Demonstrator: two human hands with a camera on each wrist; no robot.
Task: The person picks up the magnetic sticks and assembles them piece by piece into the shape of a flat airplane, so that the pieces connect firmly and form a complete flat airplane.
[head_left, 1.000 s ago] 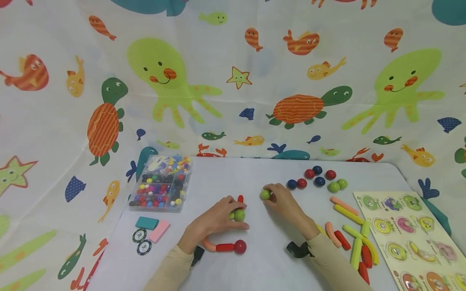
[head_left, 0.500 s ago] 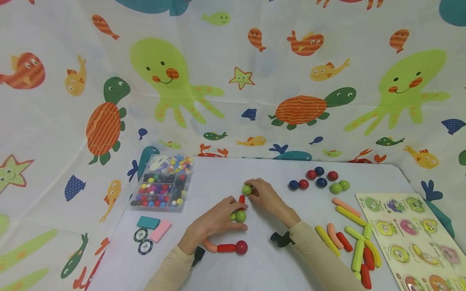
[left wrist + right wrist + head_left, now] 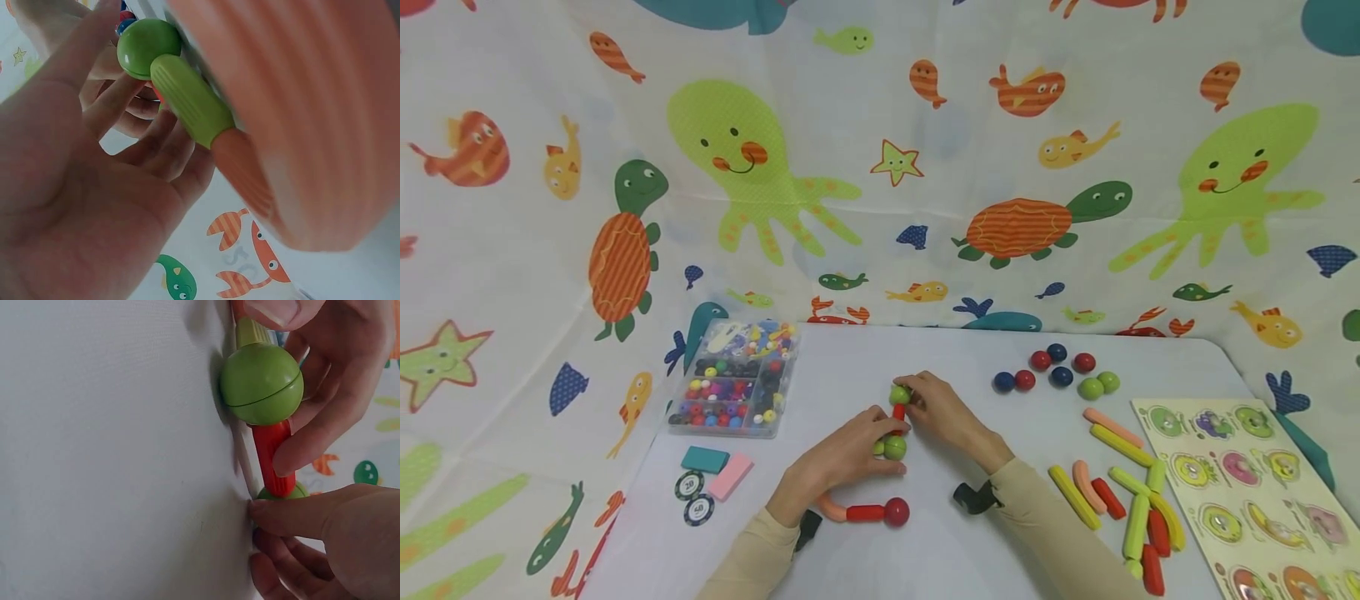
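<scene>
**Green ball set on the red stick**

A green ball (image 3: 899, 394) sits at the far tip of a short red stick (image 3: 898, 412) near the middle of the bench (image 3: 850, 367). The right hand (image 3: 942, 410) comes in from 4 o'clock and pinches this ball with curled fingertips. At the stick's near end lies a second ball (image 3: 894, 447), also green, joined to a green stick (image 3: 190, 100). The left hand (image 3: 842, 458) reaches from 7 o'clock, fingers curled round that ball and the red stick.

At 6 o'clock of the hands lies a red ball (image 3: 897, 511) on a red and orange rod. At 9 o'clock stands a bead box (image 3: 733, 379); at 2 o'clock, loose balls (image 3: 1060, 371); at 4 o'clock, loose sticks (image 3: 1120, 492) beside a puzzle board (image 3: 1247, 492).
</scene>
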